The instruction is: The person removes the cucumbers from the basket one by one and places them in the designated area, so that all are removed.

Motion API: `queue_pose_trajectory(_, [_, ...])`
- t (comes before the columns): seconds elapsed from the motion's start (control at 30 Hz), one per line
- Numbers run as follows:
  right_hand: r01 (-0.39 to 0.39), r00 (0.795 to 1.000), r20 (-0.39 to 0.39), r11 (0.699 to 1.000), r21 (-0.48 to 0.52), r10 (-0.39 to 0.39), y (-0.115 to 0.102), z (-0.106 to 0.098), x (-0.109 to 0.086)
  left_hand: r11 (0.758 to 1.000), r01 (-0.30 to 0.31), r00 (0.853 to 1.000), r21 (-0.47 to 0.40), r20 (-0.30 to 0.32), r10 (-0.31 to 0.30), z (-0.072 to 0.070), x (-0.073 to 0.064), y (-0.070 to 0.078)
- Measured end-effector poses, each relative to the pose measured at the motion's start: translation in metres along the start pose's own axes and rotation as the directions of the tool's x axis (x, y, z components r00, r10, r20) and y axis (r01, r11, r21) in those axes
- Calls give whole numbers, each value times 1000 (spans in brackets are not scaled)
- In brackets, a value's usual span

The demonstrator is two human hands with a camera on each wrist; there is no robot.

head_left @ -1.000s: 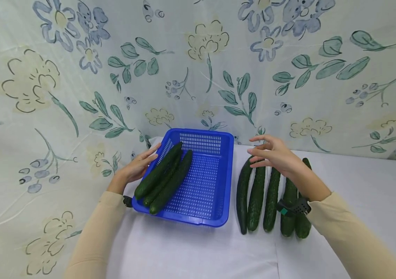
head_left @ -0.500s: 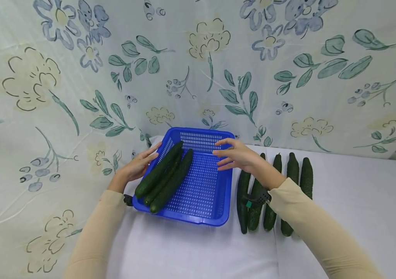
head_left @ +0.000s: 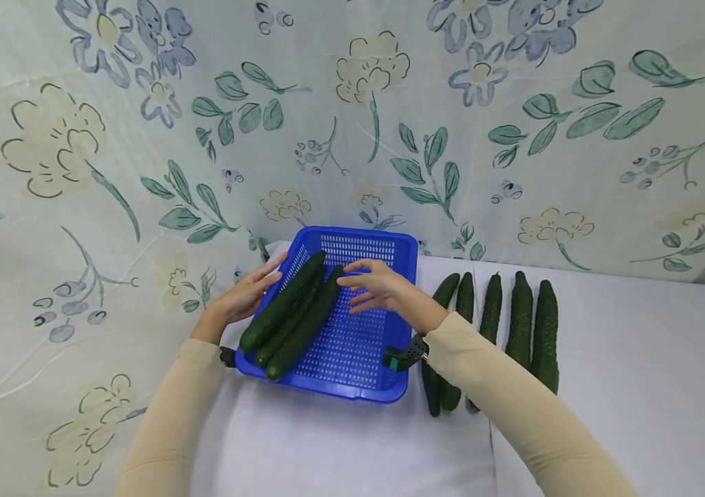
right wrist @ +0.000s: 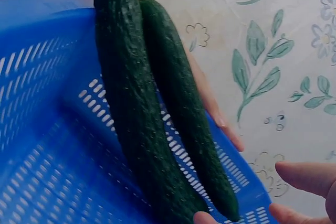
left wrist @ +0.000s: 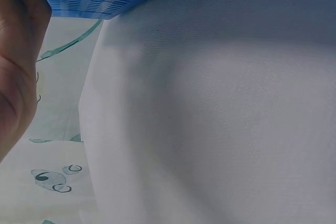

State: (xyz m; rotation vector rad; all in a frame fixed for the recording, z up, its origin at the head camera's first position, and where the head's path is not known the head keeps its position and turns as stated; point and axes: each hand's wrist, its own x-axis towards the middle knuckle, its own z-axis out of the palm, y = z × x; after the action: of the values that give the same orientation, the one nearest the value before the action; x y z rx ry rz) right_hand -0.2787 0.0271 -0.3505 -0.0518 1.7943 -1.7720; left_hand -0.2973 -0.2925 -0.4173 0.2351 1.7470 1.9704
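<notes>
A blue plastic basket [head_left: 359, 396] with slotted walls stands on the white cloth. Three dark green cucumbers [head_left: 305, 324] lie lengthwise along its left side, tips leaning on the far wall. My left hand [head_left: 243, 297] rests against the basket's left side, fingers extended along the rim. Over the basket's interior is my right hand [head_left: 380, 288], its fingers spread and holding nothing, close to the far end of the rightmost cucumber. In the right wrist view, two cucumbers [right wrist: 131, 87] show plainly, with the right fingertips [right wrist: 304, 177] near their lower ends.
Several more cucumbers [head_left: 520, 317] lie side by side on the white cloth [head_left: 626, 373] right of the basket, partly covered by the right forearm. Floral fabric [head_left: 352, 138] hangs behind and to the left. Each wrist wears a black strap [head_left: 407, 352].
My right hand has moved left from above the loose cucumbers, across the basket's right rim, to over its interior. The left hand, basket and cucumbers have stayed in place.
</notes>
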Motion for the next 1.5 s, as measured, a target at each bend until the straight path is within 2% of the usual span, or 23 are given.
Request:
queue_pose_trajectory(0.23, [-39, 999, -21, 999, -3, 39, 9, 23, 15, 1000, 5, 1000, 2, 8, -5, 6, -5, 8])
queue_pose_trajectory(0.6, [-101, 992, -86, 993, -58, 96, 23, 48, 34, 1000, 0, 1000, -9, 9, 0, 8, -6, 8])
queue_pose_trajectory(0.87, [-120, 988, -98, 992, -38, 116, 30, 57, 39, 1000, -7, 1000, 4, 22, 7, 8, -6, 8])
queue_pose_trajectory(1.13, [-149, 986, -77, 989, -13, 148, 35, 64, 43, 1000, -7, 1000, 12, 23, 7, 8, -8, 9])
queue_pose_trajectory(1.5, [-156, 986, -39, 985, 67, 159, 40, 63, 46, 1000, -18, 1000, -8, 5, 18, -1, 2, -4])
